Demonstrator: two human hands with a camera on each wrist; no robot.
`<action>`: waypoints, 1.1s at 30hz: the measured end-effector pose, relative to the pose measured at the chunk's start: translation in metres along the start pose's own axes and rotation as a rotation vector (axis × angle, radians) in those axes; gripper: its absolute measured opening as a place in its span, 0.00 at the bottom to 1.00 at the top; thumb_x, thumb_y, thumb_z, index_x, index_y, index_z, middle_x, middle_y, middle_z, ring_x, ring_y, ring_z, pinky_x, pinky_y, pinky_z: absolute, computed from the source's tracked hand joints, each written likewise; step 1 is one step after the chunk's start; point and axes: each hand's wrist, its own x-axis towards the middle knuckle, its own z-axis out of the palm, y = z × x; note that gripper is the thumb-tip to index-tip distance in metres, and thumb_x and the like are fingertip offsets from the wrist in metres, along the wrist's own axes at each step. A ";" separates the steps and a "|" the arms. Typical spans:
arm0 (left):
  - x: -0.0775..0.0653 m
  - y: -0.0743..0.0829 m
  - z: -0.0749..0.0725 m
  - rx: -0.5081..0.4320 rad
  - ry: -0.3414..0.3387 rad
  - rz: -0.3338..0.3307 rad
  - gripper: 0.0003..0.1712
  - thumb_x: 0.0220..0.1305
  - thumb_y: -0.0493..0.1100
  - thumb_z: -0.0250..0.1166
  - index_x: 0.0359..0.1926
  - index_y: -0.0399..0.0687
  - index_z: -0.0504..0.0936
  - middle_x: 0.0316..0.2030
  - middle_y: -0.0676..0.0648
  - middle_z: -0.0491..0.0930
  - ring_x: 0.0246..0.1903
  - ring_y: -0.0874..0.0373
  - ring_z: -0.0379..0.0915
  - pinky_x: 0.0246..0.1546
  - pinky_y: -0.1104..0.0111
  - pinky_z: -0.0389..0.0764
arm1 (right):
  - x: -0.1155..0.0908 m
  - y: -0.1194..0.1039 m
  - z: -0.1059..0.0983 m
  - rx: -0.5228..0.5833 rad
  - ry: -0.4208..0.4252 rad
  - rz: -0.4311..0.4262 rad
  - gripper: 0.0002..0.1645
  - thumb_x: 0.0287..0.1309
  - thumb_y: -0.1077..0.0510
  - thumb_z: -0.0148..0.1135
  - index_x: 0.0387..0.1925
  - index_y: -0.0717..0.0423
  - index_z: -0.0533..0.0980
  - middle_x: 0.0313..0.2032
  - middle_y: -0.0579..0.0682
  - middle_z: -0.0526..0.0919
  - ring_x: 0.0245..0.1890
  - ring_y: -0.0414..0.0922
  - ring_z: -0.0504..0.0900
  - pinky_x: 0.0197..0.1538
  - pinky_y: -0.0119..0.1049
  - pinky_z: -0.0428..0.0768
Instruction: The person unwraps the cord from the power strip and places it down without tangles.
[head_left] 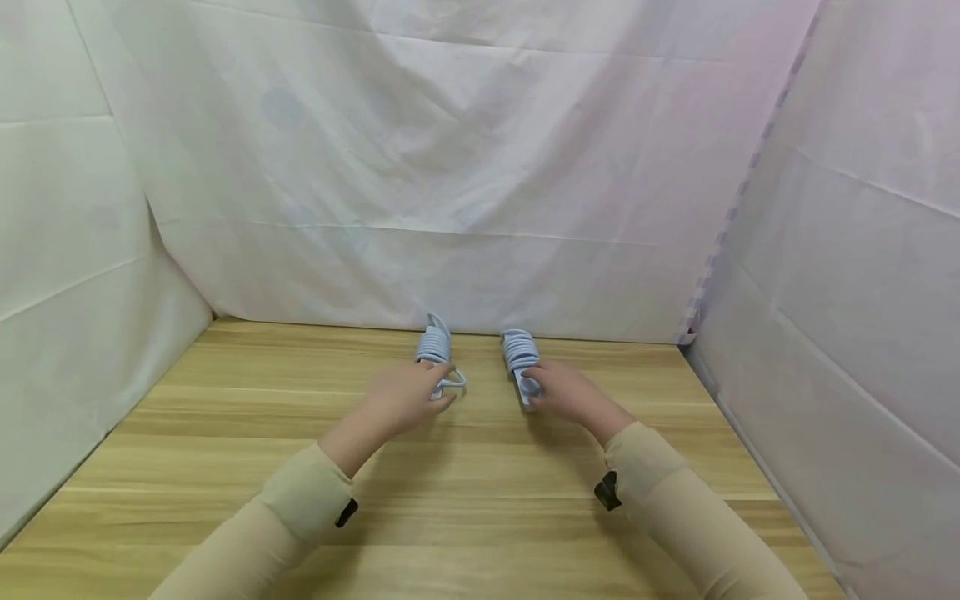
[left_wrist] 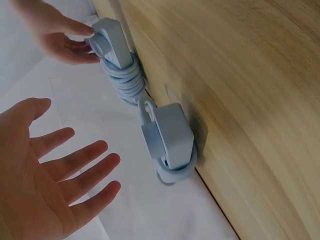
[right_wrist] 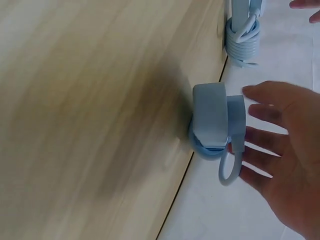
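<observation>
Two light blue power strips with their cords wound round them lie at the far edge of the table. My left hand [head_left: 405, 396] is beside the left power strip [head_left: 433, 346], fingers spread; in the left wrist view a gap shows between the fingers and its plug [left_wrist: 152, 141]. On the other side, my right hand [head_left: 570, 392] reaches the right power strip [head_left: 519, 350]. Its loosely bent fingers lie close about the plug [right_wrist: 236, 120] in the right wrist view; whether they touch it I cannot tell.
The wood-grain table [head_left: 465, 517] is walled by white cloth at the back [head_left: 465, 167], the left and the right [head_left: 847, 292]. A cord loop [head_left: 456, 381] sticks out from the left power strip toward the middle.
</observation>
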 end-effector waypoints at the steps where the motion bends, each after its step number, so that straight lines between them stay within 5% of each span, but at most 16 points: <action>1: 0.002 0.002 0.002 0.002 -0.001 0.003 0.29 0.68 0.59 0.58 0.65 0.52 0.73 0.55 0.44 0.78 0.51 0.48 0.77 0.45 0.52 0.77 | 0.002 0.000 0.000 -0.011 -0.014 0.002 0.29 0.55 0.58 0.68 0.58 0.63 0.75 0.55 0.59 0.77 0.55 0.56 0.76 0.57 0.50 0.71; 12: 0.016 0.014 0.018 -0.023 -0.004 0.060 0.28 0.67 0.58 0.59 0.63 0.52 0.74 0.54 0.46 0.79 0.51 0.50 0.77 0.45 0.52 0.77 | 0.016 0.000 -0.009 -0.060 -0.155 0.071 0.28 0.55 0.65 0.68 0.59 0.60 0.75 0.56 0.63 0.75 0.55 0.57 0.75 0.55 0.50 0.73; 21: 0.029 0.021 0.026 -0.041 -0.060 0.072 0.30 0.69 0.57 0.58 0.65 0.48 0.72 0.54 0.42 0.78 0.52 0.48 0.76 0.49 0.54 0.76 | 0.023 0.000 -0.006 -0.120 -0.178 0.010 0.17 0.49 0.69 0.65 0.44 0.58 0.81 0.36 0.53 0.75 0.35 0.47 0.73 0.40 0.45 0.74; 33: 0.040 0.025 0.031 -0.060 -0.071 0.081 0.29 0.69 0.57 0.58 0.65 0.50 0.72 0.55 0.44 0.78 0.53 0.50 0.75 0.50 0.56 0.75 | 0.027 0.000 -0.003 -0.139 -0.210 0.050 0.11 0.60 0.63 0.63 0.43 0.62 0.77 0.39 0.56 0.76 0.35 0.47 0.75 0.39 0.44 0.75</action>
